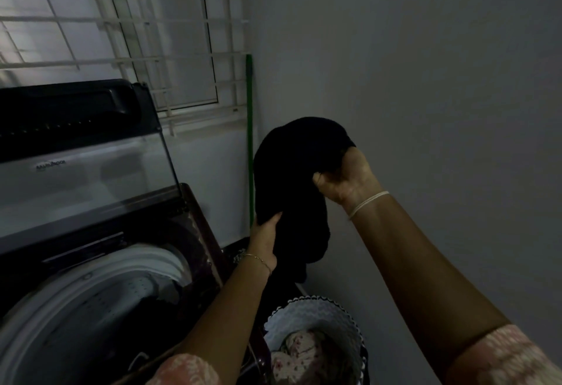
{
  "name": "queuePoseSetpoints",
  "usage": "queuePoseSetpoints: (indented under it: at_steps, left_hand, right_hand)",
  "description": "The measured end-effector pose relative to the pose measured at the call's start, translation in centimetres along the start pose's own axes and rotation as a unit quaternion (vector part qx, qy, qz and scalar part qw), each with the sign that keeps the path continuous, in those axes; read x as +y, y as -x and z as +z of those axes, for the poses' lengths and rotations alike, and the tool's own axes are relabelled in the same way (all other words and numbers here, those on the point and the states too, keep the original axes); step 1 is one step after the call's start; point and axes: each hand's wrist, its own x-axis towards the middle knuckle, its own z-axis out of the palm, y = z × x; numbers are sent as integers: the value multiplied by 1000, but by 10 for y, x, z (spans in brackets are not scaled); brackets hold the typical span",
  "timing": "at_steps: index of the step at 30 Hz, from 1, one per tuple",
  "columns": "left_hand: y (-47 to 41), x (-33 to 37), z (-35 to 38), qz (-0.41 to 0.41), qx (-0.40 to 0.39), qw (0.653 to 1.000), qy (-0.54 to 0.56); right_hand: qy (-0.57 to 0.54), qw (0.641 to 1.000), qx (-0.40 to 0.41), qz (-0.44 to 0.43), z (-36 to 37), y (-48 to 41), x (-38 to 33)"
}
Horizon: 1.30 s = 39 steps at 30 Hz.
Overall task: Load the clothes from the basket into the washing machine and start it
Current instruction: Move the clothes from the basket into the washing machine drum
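Observation:
A black garment (292, 178) hangs in the air above the laundry basket (331, 314), to the right of the washing machine. My right hand (346, 181) grips its top in a fist. My left hand (266, 238) holds its lower left edge from beneath. The top-loading washing machine (100, 278) stands at the left with its lid (82, 153) raised; dark clothes lie inside the drum. The white basket holds floral-patterned clothes (301, 357).
A green pole (249, 141) leans in the corner behind the garment. A barred window (127, 29) is above the machine. A plain wall runs along the right side. The room is dim.

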Motion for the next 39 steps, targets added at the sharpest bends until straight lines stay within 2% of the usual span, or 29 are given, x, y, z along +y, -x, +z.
queuePoseSetpoints:
  at_steps: [5,9,12,15,19,21,24,25,27,30,34,39]
  left_hand:
    - [12,16,-1,-31,-32,997,57]
    - [22,27,3,-11,-59,991,121]
    - [27,34,8,10,-74,983,171]
    - [27,38,9,13,-71,972,222]
    - [28,38,13,26,-64,961,266]
    - [25,40,13,30,-66,959,273]
    - [20,44,11,30,-67,961,266]
    - [19,45,10,28,-71,962,262]
    - [22,45,12,28,-81,961,264]
    - [29,43,16,29,-99,958,267]
    - [37,42,21,46,-117,959,254]
    - [34,40,22,42,-116,963,240]
  right_hand:
    - [56,998,33,-18,-49,-8,-8]
    - [97,991,94,-14,-87,-6,10]
    - [162,975,141,-63,-104,-1,28]
    - [201,968,103,-112,-112,4,39]
    - [212,972,27,-98,-104,12,45]
    - [161,983,-9,-85,-101,17,43]
    - [27,993,-100,-60,-97,28,35]
    - [19,993,-105,-55,-96,30,33]
    - [91,990,-80,-65,-95,27,33]
    - [239,966,-20,-98,-93,18,40]
    - [272,954,76,-97,-98,12,43]
    - [235,972,-4,-3,-99,20,41]
